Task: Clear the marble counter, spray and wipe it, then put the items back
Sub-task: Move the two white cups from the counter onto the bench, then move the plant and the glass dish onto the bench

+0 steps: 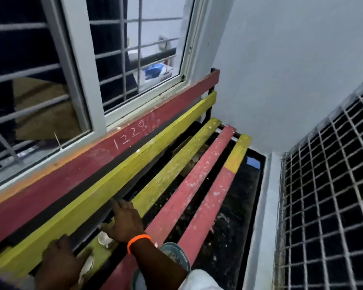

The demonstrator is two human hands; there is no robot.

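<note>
Dim corner with a barred window [122, 59] at eleven o'clock and a red-and-yellow slatted bench [176, 164] over a dark speckled counter [245, 185]. Right hand [125, 223] flat on a yellow slat by white scraps [105, 239] at six o'clock; left hand [59, 262] loose, holding nothing. Best to pinch scraps slowly, clearing slats before any spraying.

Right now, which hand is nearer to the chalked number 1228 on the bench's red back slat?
The right hand. It rests on the yellow seat slat, below the 1228. The left hand lies further back toward the camera, at the frame's lower left.
</note>
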